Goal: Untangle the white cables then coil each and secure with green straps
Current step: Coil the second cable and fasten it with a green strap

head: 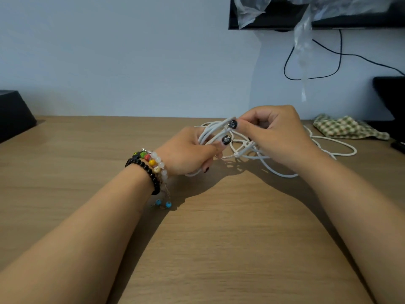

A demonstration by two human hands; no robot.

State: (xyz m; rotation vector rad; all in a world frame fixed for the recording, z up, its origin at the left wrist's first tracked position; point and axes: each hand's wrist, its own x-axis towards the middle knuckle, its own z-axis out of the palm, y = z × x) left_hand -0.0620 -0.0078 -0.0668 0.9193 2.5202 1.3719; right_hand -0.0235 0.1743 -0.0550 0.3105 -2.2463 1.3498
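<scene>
Left hand [188, 152] grips a bundle of white cables [210, 133], fingers curled round the loops; right hand [274, 132] pinches strands at the top. Loose cable trails across the wooden table [219, 227]. Checked cloth [348, 128] far right; tangle partly hidden behind the hands.

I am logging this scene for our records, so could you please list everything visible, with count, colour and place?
white cables: count unclear, white, tangled on the table under and right of the hands
table: one, light wood, fills the foreground
checked cloth: one, green and cream, far right of the table
black cord: one, black, hanging against the wall, upper right
clear plastic: one sheet, transparent, draped from the dark screen above
dark screen: one, black, on the wall, top right
bracelets: several, black, white and multicoloured, left wrist
left hand: grips looped cable
right hand: pinches a cable strand
</scene>
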